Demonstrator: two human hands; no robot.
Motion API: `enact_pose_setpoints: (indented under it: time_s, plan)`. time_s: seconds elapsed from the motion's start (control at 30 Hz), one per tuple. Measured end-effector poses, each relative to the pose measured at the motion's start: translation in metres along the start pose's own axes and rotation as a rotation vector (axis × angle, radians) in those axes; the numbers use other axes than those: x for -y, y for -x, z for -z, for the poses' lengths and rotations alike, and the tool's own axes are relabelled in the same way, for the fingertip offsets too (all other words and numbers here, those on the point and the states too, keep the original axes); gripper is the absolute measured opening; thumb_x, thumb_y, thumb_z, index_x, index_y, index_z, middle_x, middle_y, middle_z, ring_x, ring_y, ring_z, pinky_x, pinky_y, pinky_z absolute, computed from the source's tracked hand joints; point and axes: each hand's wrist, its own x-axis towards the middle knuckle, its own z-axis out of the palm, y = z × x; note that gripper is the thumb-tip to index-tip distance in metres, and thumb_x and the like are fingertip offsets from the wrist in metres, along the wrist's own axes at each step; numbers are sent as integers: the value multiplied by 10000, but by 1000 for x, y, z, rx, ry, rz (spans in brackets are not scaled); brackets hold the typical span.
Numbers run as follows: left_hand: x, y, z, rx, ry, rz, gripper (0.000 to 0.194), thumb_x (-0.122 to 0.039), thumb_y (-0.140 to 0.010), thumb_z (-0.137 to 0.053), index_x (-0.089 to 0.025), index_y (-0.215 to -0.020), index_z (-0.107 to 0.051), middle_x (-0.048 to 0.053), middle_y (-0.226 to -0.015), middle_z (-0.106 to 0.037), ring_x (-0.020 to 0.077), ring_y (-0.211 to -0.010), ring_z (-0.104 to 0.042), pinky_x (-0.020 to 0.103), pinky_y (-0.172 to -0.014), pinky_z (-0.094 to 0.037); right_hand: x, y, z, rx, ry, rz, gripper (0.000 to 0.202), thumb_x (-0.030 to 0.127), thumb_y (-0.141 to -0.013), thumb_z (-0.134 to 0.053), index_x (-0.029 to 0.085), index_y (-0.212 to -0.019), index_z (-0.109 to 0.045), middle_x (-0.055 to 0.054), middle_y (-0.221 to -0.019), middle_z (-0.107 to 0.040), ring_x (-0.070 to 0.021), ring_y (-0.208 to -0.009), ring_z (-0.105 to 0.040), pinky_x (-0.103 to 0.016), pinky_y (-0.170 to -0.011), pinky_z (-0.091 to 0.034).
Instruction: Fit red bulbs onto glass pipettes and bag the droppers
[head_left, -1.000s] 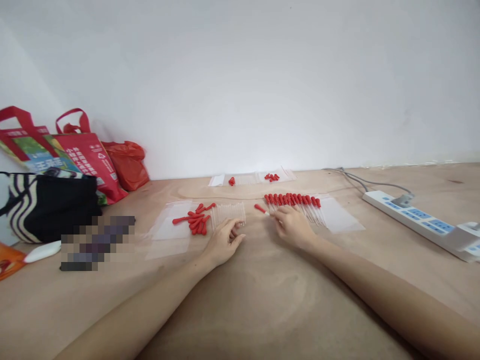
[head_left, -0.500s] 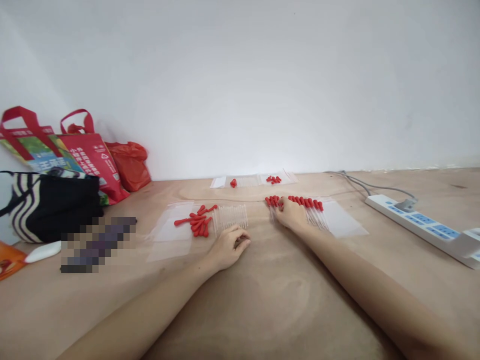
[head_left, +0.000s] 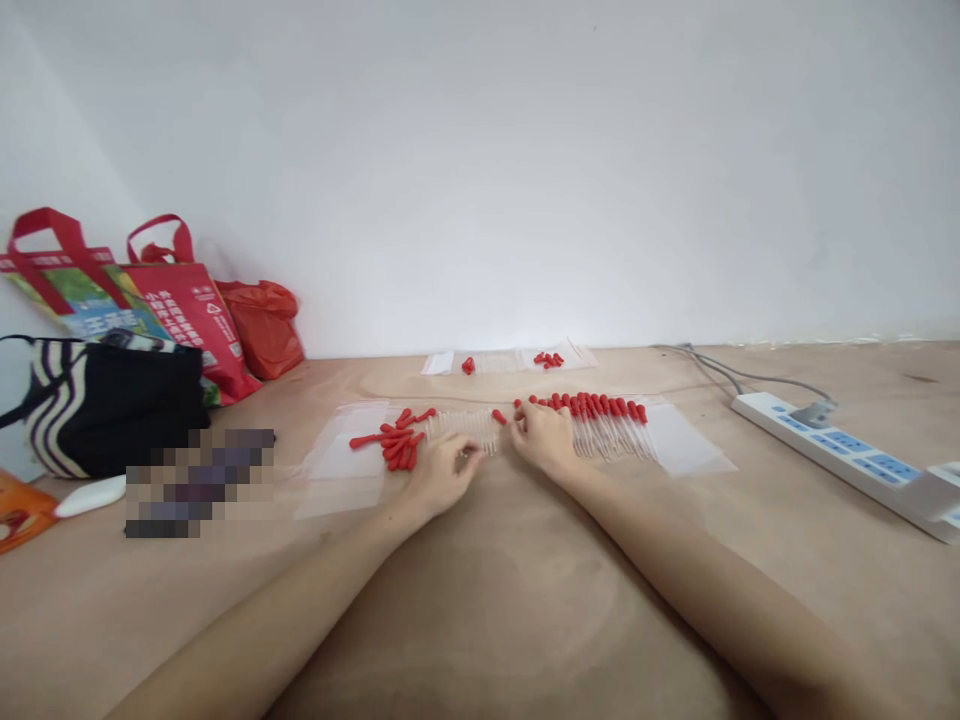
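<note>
My left hand reaches over a row of thin clear tubes, fingers bent and thumb brought close to them. Whether a tube is between its fingertips I cannot make out. My right hand is closed on a dropper, whose red bulb sticks out left of the fingertips. Right of that hand, droppers with red bulbs and clear stems lie side by side in a row. Loose red rubber bulbs are heaped left of the tubes, beside my left hand.
Clear plastic bags lie at left, with another plastic bag at right. Behind is a bag with red pieces. A power strip stands right; shopping bags and a black bag are left.
My right hand has moved left from the dropper row, with a red bulb now showing at its fingertips. My left hand has shifted slightly left and back over the tubes.
</note>
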Motion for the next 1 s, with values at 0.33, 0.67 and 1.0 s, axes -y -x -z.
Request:
enact_pose_setpoints:
  time_s: [0.33, 0.67, 1.0]
  plan:
    - [83, -30, 49, 38, -345, 391, 197, -304, -735, -505, -180, -809, -640, 49, -838, -652, 204, -777, -580, 260, -644, -411, 39, -17, -14, 129, 83, -79, 237, 252, -786, -382, 144, -884, -569, -120, -890, -631, -209, -837, -569, -361, -794, -236]
    - [84, -76, 29, 300, -322, 292, 197, -206, -692, -561, -217, -866, -651, 29, -831, -671, 186, -797, -590, 245, -672, -401, 26, -21, -13, 145, 111, -141, 268, 282, -793, -377, 119, -896, -564, -157, -880, -628, -242, -839, -571, -381, -780, -238]
    - [82, -83, 24, 306, -244, 288, 120, -89, -594, -557, -195, -581, -611, -24, -583, -625, 152, -654, -583, 224, -636, -406, 22, -16, -14, 95, 158, -54, 240, 163, -770, -375, 126, -890, -580, -166, -948, -610, -235, -852, -553, -408, -797, -210]
